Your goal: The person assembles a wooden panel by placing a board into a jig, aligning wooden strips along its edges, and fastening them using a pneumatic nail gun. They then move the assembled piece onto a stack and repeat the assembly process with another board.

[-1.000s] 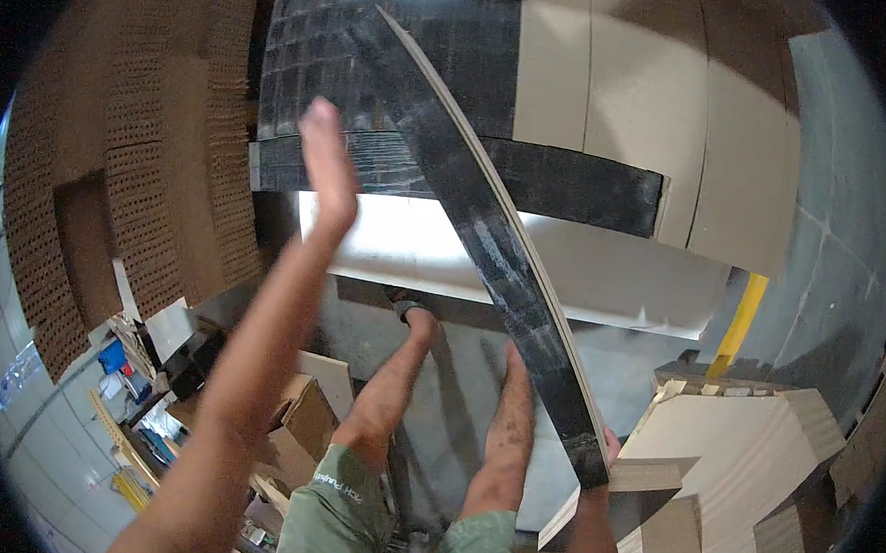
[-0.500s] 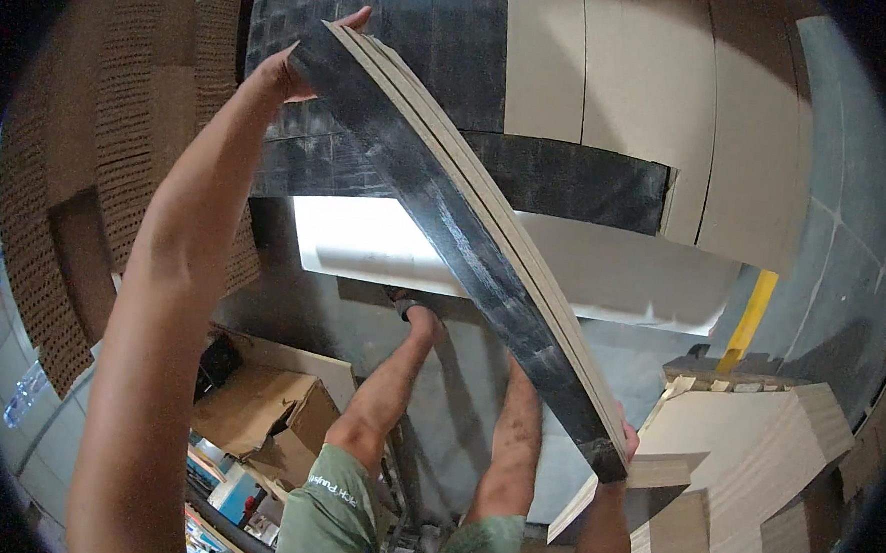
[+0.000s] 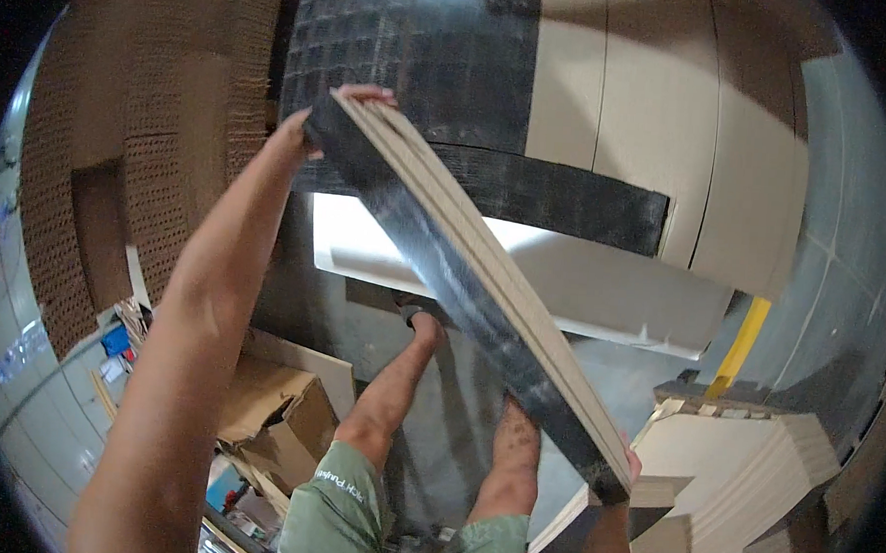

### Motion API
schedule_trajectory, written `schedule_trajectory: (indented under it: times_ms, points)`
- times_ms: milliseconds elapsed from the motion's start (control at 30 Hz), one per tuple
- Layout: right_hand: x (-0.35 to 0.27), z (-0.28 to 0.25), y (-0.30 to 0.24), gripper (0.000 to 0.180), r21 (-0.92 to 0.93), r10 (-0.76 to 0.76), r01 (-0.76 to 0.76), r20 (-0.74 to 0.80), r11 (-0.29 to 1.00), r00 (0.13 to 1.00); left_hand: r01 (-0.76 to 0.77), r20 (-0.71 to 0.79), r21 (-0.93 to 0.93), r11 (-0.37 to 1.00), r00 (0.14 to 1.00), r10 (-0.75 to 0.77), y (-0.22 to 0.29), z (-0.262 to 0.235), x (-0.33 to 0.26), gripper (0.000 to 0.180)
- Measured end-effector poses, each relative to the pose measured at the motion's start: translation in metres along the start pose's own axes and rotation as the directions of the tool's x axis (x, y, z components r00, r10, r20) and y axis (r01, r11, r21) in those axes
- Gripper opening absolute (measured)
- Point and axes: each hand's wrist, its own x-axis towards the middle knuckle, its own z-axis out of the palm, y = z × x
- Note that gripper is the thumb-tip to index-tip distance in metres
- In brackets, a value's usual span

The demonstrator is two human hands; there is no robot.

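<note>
A bundle of long, narrow boards (image 3: 476, 313), black on the face and pale along the layered edges, slants across the view from upper left to lower right. At its far upper-left end, my left hand (image 3: 298, 137) is closed around it, with the thumb on the black face and fingertips curling over the end. My right hand (image 3: 634, 461) grips the near lower-right end; only some fingers show past the pale edge, the rest being hidden. Beyond the bundle lies a large pile of black boards (image 3: 404, 64), with a loose-looking black row (image 3: 567, 198) along its near side.
Pale boards (image 3: 653, 87) adjoin the black pile. A white sheet (image 3: 623, 291) lies in front. Corrugated brown cardboard (image 3: 54, 246) is stacked at left, an opened carton (image 3: 266, 397) at lower left, pale boards (image 3: 734, 452) at lower right. Yellow tape (image 3: 740, 347) marks the grey floor.
The bundle's far end and my left hand have come nearer, lower in the view. My right hand's end has shifted slightly down. The whole view has also shifted a little.
</note>
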Motion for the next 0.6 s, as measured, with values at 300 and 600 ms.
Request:
schedule_trajectory:
  times_ms: [300,600]
  points:
    - [-0.167,0.100,-0.181,0.059,-0.330,0.303,-0.239,0.156,0.913,0.940,-0.027,-0.388,0.038,0.999,0.921,0.040,-0.010,0.134,-0.282,0.048]
    - [-0.253,0.363,-0.248,0.059,-0.624,0.088,0.001,0.112,0.782,0.990,0.034,-0.467,-0.837,0.546,0.476,-0.745,0.187,0.316,-0.456,0.055]
